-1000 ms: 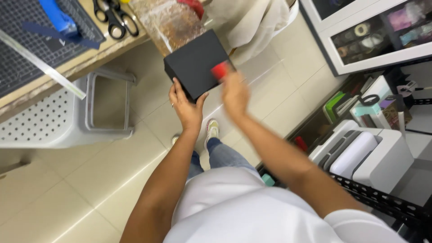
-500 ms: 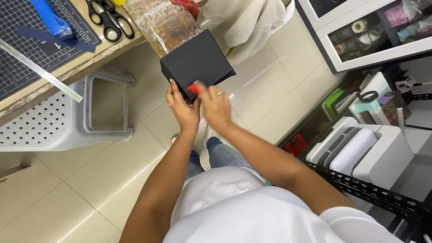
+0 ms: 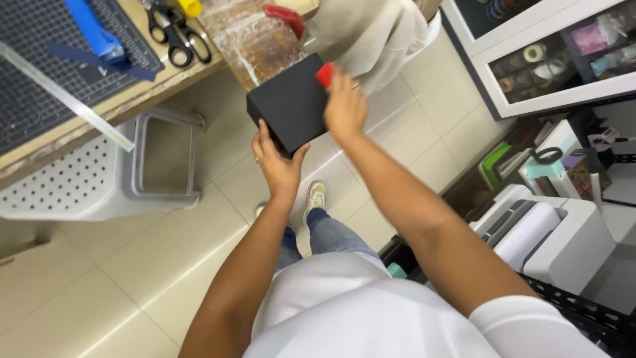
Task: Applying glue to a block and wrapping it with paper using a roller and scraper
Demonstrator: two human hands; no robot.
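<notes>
- Since half a second ago, the right hand (image 3: 344, 106) has slid from the near edge of the black box (image 3: 291, 103) up to its far corner, carrying the small red tool (image 3: 324, 74) with it; the box itself has barely shifted.
- Left hand (image 3: 278, 162) cups the box from below at its near corner, fingers curled up around the edge; it alone carries the weight, in the air above the tiled floor (image 3: 165, 265) and just off the edge of the worktop (image 3: 142, 86).
- Right hand lies flat on the top face with fingers closed on the red tool, pressing it against the far edge.
- Risk: pressure at the far corner acts well away from the supporting palm, so the box could tip over the fingers and fall to the floor.
- Risk: the tool sits right at the rim; pushed further it could slip off, and the hand could strike the plastic-wrapped bundle (image 3: 248, 40) close behind.
- Risk: the smooth dark surface could scuff if the tool's edge is dragged tilted; I cannot tell its angle.
- Scissors (image 3: 173, 33) lie on the worktop near its edge, close to the box, and could be knocked if the box swings left.
- A grey perforated stool (image 3: 86, 182) stands under the worktop, beside any fall path.
</notes>
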